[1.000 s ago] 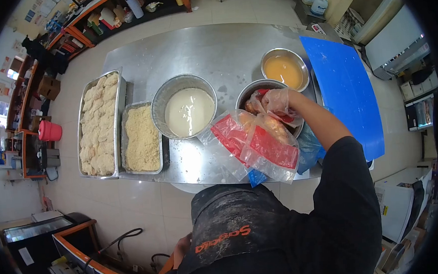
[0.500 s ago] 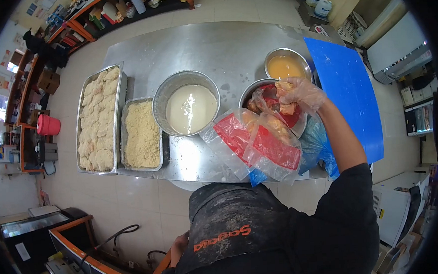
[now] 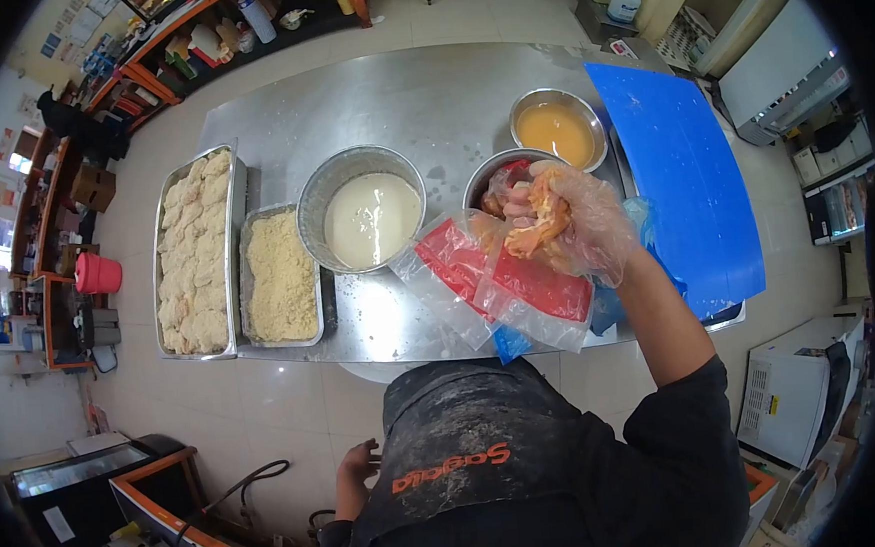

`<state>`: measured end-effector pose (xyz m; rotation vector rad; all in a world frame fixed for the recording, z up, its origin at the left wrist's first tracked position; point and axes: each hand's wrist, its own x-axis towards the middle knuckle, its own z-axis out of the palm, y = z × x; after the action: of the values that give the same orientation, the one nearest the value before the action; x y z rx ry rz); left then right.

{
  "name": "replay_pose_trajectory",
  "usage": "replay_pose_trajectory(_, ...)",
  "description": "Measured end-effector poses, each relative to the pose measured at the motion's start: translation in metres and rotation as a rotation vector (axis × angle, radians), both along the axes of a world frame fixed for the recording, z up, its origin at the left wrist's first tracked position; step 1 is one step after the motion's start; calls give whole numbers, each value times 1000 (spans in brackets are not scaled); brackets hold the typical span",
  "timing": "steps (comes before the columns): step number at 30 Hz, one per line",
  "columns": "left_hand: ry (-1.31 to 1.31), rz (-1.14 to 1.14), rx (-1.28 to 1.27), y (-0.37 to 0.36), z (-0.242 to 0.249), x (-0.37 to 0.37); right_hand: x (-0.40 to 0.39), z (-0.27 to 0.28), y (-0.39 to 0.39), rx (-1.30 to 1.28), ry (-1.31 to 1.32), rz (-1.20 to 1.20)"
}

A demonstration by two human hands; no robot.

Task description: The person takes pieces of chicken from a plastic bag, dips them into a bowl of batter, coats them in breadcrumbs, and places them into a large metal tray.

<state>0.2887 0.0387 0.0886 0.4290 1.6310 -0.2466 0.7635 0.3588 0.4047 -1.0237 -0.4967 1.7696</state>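
Observation:
My right hand [image 3: 592, 219], in a clear plastic glove, is closed on a raw, orange-marinated chicken piece [image 3: 540, 229]. It hovers over a metal bowl [image 3: 474, 176] that holds a plastic bag with more meat. Clear bags with red printing [image 3: 548, 285] drape over the bowl's near side. My left hand [image 3: 357, 462] hangs low beside the apron, away from the table, its fingers apart and nothing visible in them. Left of the bags stands a round pot of pale batter [image 3: 374, 217]. Farther left are a tray of crumbly flour [image 3: 279, 273] and a long pan of coated pieces [image 3: 196, 253].
A bowl of orange liquid [image 3: 557, 131] sits behind the meat bowl. On the right lies a blue board [image 3: 677, 179]. All stand on a steel table [image 3: 436, 83]. An orange-edged counter [image 3: 149, 472] and a pink bucket [image 3: 98, 273] are off to the left.
My right hand has come nearer and turned, bringing the chicken piece toward the bowl's front and left. My left hand has moved out from the apron's side, showing more of its fingers.

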Motion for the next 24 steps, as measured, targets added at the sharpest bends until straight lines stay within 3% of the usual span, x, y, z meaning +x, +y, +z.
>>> replay_pose_trajectory(1, 11, 12, 2, 0, -2, -2, -4, 3, -1, -13, 76, -21)
replay_pose_trajectory(4, 14, -52, -2, 2, 0, -1, -8, -3, 0, -24, -104, -157)
replay_pose_trajectory(7, 6, -75, -18, -4, 2, 0, -9, -12, -9, 231, -196, -196)
replay_pose_trajectory(10, -43, -228, 181, -30, 2, -4, -5, -42, -26, 800, -970, 363)
replay_pose_trajectory(12, -74, -231, 217, -43, 10, -6, -14, -47, -59, 1091, -1460, 466)
replay_pose_trajectory(14, -92, -214, 215, -53, 17, -6, -15, -53, -67, 1177, -1497, 481)
replay_pose_trajectory(16, -94, -194, 200, -55, 21, -7, -5, -66, -60, 1040, -1082, 391)
replay_pose_trajectory(19, -81, -166, 167, -49, 24, -5, 21, -79, -42, 723, -1035, 96)
replay_pose_trajectory(22, -48, -107, 100, -37, 26, -3, 40, -84, -23, 734, -1248, 385)
replay_pose_trajectory(24, -19, -55, 45, -25, 29, 2, 30, -76, -25, 587, -1187, 346)
